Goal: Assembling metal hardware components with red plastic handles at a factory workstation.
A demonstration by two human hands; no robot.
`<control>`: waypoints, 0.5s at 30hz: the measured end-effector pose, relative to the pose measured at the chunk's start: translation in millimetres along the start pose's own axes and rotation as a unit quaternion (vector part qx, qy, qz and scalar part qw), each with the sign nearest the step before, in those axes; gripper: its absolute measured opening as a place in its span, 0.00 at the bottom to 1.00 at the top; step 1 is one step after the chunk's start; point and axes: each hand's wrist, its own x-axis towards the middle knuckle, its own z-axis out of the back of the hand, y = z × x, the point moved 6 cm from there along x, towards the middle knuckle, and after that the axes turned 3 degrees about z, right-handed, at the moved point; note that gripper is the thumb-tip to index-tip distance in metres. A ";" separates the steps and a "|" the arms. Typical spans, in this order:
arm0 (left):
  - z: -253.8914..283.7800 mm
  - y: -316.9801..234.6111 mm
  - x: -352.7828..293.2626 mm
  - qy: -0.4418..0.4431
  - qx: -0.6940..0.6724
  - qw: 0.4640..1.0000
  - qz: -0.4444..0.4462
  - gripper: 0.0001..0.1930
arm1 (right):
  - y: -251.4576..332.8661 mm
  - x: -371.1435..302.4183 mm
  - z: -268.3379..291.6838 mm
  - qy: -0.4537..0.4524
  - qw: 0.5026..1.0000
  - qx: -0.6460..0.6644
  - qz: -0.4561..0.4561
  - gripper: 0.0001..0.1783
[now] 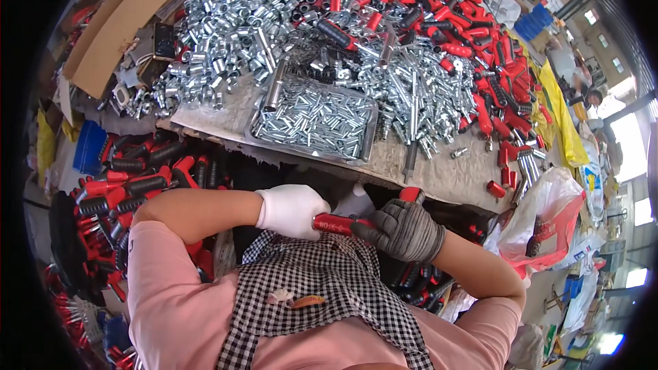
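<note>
In front of my apron, a red and black tool handle (334, 225) lies crosswise between my two hands. My left hand (293, 210), in a white glove, is closed at its left end; whatever else those fingers hold is hidden. A grey striped glove covers my right hand (407, 233), whose fingers wrap round the black part. A red piece (411, 194) sticks up past the right thumb, seemingly part of the same tool. Beyond the hands, a metal tray (373, 136) of small silver pins (312, 123) sits at the near edge of the workbench (445, 173).
Silver sleeves (233, 20) are heaped at the back left of the bench, red and black handles (473, 34) at the back right. More handles (144, 185) are piled below left. A cardboard box (123, 34) stands far left. A plastic bag (545, 223) hangs at right.
</note>
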 end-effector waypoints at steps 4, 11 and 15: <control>-16.8 4.9 -7.0 0.048 -0.104 0.993 -0.022 0.14 | 3.0 4.9 -6.8 0.020 1.000 0.012 0.020 0.24; -68.4 14.2 -18.6 0.316 -0.437 0.841 0.048 0.08 | 10.2 16.1 -6.6 -0.015 0.991 0.018 0.134 0.22; -23.0 14.2 -6.5 0.014 -0.162 0.986 -0.032 0.10 | 0.3 14.9 -0.7 0.019 0.999 -0.006 0.042 0.23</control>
